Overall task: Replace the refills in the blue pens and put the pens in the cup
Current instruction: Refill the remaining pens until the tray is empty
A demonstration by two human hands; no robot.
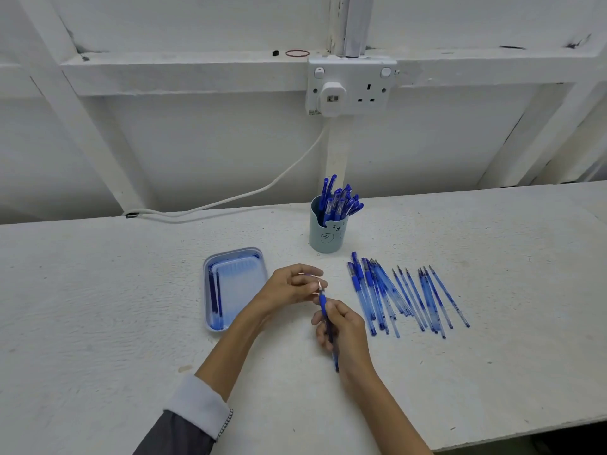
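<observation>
My right hand (345,330) grips the pen (323,302), aimed at twelve o'clock toward the cup (323,239). My left hand (289,285) pinches its tip

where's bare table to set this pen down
Bare table left of the blue tray, and the near strip below the row of loose pens and refills, right of the right hand. Crowded between tray and row, where the left hand and right hand hold a pen, and by the cup.
</observation>
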